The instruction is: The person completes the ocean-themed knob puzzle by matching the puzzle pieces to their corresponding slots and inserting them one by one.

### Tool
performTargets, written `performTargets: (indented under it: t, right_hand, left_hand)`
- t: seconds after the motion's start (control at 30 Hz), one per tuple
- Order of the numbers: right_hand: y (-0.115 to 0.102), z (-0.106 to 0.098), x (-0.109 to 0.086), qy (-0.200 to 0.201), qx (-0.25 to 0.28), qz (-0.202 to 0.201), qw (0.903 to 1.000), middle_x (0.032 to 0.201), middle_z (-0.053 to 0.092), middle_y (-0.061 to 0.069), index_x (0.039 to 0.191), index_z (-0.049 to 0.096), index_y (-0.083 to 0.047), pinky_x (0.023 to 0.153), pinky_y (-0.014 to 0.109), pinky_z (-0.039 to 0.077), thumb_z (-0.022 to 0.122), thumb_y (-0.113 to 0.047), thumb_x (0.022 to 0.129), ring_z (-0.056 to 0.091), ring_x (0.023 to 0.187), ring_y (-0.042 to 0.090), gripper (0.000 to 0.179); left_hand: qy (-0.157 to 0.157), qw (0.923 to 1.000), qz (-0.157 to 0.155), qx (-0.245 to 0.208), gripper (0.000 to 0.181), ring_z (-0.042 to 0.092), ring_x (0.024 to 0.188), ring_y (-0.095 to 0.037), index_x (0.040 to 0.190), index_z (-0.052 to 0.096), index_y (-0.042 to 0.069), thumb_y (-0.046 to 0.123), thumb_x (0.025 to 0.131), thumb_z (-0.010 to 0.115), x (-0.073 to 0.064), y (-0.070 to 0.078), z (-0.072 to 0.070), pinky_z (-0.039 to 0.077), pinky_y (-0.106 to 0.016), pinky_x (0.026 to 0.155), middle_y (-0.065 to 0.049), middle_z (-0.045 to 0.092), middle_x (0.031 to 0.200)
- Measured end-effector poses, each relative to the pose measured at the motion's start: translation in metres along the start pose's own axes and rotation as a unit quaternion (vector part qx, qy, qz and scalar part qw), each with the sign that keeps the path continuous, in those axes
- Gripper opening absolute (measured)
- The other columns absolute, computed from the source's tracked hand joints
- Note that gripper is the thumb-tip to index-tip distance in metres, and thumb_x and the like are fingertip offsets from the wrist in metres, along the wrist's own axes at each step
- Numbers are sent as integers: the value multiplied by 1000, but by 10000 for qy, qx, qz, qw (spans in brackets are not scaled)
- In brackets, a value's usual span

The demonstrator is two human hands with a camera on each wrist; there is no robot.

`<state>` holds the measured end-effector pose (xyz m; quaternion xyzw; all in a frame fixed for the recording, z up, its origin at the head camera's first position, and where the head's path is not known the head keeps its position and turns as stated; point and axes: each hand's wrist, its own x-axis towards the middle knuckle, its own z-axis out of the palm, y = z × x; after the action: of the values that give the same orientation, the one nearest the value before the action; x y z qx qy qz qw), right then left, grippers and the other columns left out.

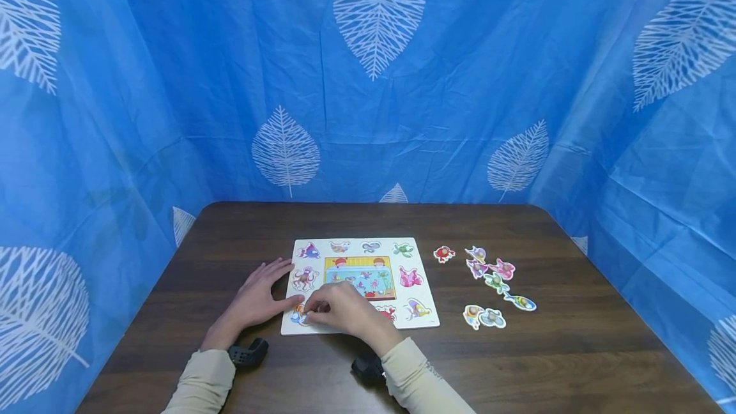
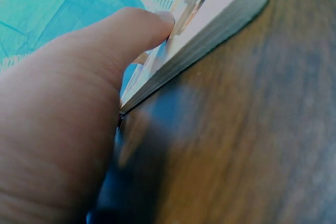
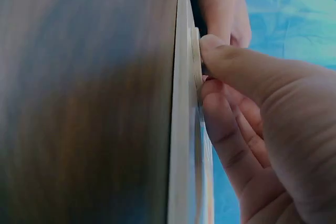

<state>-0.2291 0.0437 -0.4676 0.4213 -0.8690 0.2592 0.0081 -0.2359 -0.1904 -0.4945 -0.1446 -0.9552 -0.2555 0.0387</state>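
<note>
A white wooden puzzle board (image 1: 360, 326) with sea-animal pictures lies on the table. At its lower-left corner my right hand (image 1: 347, 312) pinches a thin wooden puzzle piece (image 3: 196, 56) between thumb and fingers. In the right wrist view the piece lies against the board's face, tilted slightly off it; its picture is mostly hidden. My left hand (image 1: 259, 296) spreads along the board's left side, fingers at the edge. In the left wrist view the left thumb (image 2: 149, 27) rests on the board near that corner, close to the piece.
Right of the board lie several loose puzzle pieces: a red crab (image 1: 444, 254), a pink piece (image 1: 503, 269), a green piece (image 1: 496, 283), a fish (image 1: 520, 302) and a grey-blue piece (image 1: 492, 318) among them. A blue leaf-patterned curtain (image 1: 368, 114) surrounds the dark wooden table (image 1: 552, 363).
</note>
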Motion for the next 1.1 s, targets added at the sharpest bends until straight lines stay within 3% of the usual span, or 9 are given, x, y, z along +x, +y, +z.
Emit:
performTargets:
  t: [0.23,0.43,0.73,1.1]
  right_hand:
    - [-2,3,0,-214,380,136,9990,95,76,-15,108,81,-19,67,7,46,77,-18,95,53,72,-9,14]
    - [-4,7,1,35,359,244,9991,91,77,-13,104,82,-17,66,7,44,76,-21,96,53,71,-9,11]
    - [-10,15,5,435,46,505,9978,78,71,-14,95,81,-17,65,7,40,78,-21,93,52,69,-10,5]
    - [-15,18,4,631,-307,659,9954,79,72,-16,94,82,-21,65,8,42,80,-24,92,53,70,-11,5]
  left_hand:
    - [11,10000,12,28,83,35,151,-42,148,53,6,57,87,75,0,0,0,24,-67,122,-19,47,158]
    - [27,10000,60,73,80,36,150,-42,147,55,4,55,88,75,-1,2,-1,25,-64,123,-19,48,157]
    - [73,9998,104,150,77,38,149,-42,147,55,5,53,90,75,-2,5,-2,26,-64,122,-20,49,156]
    - [112,9998,107,129,79,37,150,-42,148,54,4,53,89,75,-1,3,-1,25,-64,123,-20,49,156]
